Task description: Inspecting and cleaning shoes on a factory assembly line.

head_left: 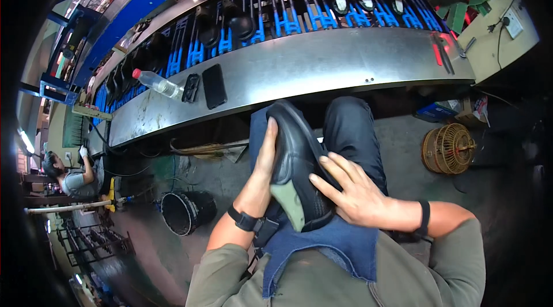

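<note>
A black leather shoe point(289, 160) lies on my lap, toe pointing away from me, with a pale green shoe last point(289, 203) showing at its opening. Along the shoe's left side my left hand point(266, 154) grips it, thumb up against the upper. My right hand point(356, 194) presses on the right side near the sole, its fingers slightly apart. Between both hands the shoe is held tilted. Under it is a blue denim apron point(322, 249). The undersides of both hands are partly hidden.
Ahead runs a metal bench point(311, 65) with a phone point(215, 86), a bottle point(156, 83) and hand tools point(442, 53). Behind it, a blue rack point(285, 19) carries several shoes. A black bucket point(187, 213) and a wicker basket point(448, 148) stand on the floor. A co-worker point(78, 180) is at far left.
</note>
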{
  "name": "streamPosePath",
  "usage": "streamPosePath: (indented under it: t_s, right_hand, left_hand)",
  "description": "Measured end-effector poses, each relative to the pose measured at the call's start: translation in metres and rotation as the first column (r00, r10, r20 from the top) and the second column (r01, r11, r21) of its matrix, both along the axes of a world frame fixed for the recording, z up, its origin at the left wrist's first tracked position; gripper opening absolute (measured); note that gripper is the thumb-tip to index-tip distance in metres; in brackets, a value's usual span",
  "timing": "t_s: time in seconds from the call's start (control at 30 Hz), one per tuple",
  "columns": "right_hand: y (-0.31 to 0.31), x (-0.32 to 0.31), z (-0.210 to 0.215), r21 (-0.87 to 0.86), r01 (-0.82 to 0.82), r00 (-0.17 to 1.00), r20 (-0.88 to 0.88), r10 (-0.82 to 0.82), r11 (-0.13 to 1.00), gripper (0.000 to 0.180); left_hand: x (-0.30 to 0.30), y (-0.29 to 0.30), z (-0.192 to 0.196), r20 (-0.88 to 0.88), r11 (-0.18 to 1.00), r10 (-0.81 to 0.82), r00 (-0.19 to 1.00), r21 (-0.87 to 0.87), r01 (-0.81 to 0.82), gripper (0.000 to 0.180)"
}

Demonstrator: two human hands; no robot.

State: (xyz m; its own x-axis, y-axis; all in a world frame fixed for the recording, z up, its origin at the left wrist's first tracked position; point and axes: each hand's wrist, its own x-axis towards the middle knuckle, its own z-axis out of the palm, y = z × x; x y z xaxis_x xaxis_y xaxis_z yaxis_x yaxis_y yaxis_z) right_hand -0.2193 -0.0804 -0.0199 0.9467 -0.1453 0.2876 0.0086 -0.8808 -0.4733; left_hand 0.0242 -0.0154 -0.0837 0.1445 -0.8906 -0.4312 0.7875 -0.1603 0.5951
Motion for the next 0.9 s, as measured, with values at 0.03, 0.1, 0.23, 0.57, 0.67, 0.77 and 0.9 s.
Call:
streamPosePath:
  t_s: [0.03,0.1,0.23,0.57,0.67,0.77,0.9]
  right_hand:
    - [-0.011,0.008,-0.005,-0.053,-0.041,0.997,0.059,0.044,0.998,0.065]
    - [-0.03,0.03,-0.013,-0.126,-0.253,0.904,0.323,0.281,0.959,0.064]
    - [-0.045,0.056,0.044,0.236,-0.15,0.838,0.546,-0.003,0.96,0.071]
    - [-0.137,0.103,-0.076,0.968,0.239,0.879,-0.249,-0.407,-0.076,0.042]
    - [-0.137,0.1,-0.061,0.967,0.233,0.91,-0.255,-0.326,-0.106,0.03]
    - [-0.122,0.07,-0.038,0.958,0.064,0.997,-0.07,0.012,0.281,0.019]
    - [-0.032,0.01,-0.019,0.309,-0.392,0.905,-0.036,0.423,0.866,0.012]
  left_hand:
    - [0.003,-0.015,0.004,-0.086,0.996,-0.04,0.995,0.072,0.047,0.068]
    - [0.0,-0.029,0.019,-0.04,0.991,0.074,0.996,0.115,-0.069,0.056]
    - [0.011,0.015,0.041,0.81,0.957,-0.277,0.518,0.184,0.224,0.047]
    - [0.018,-0.099,-0.001,0.406,0.985,-0.052,0.912,0.174,-0.021,0.046]
    - [0.029,-0.104,0.0,0.474,0.99,-0.085,0.876,-0.062,0.13,0.039]
    - [0.033,-0.055,0.031,0.734,0.891,-0.282,0.617,-0.037,0.452,0.02]
    - [-0.017,0.025,0.053,0.999,0.316,-0.042,0.034,-0.019,0.948,0.012]
